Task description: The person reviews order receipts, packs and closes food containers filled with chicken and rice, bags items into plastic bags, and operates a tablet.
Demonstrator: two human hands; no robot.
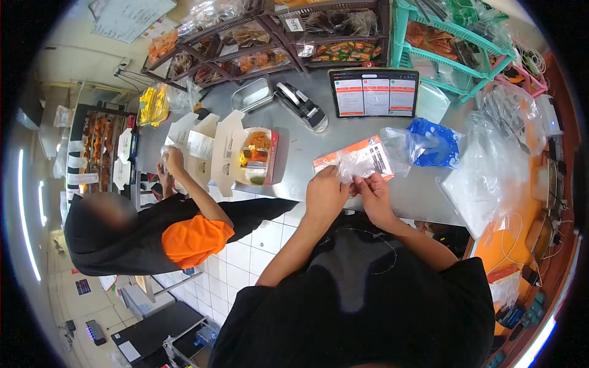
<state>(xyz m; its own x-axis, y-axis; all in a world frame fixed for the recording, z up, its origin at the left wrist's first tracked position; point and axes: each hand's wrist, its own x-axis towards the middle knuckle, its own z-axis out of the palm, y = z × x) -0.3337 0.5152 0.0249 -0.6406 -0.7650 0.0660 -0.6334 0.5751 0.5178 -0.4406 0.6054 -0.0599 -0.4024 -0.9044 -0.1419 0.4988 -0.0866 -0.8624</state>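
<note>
Both of my hands pinch a small clear plastic bag [354,167] near the front edge of the steel counter [294,153]. My left hand [327,191] is closed on its left side, and my right hand [372,191] is closed on its lower right. Under the bag lies an orange and white printed packet [375,154]. Right of it are another clear plastic bag [397,146] and a blue and white packet [434,144]. To the left of my hands stands an open food box [271,161] with fried food, a yellow item and something green inside.
A co-worker in black and orange [196,240] handles something by other open boxes [199,144] at left. Behind are a tablet [375,93], a black device [300,105], a metal tray [253,94] and stacked baskets [451,46]. Plastic bags [481,165] lie at right.
</note>
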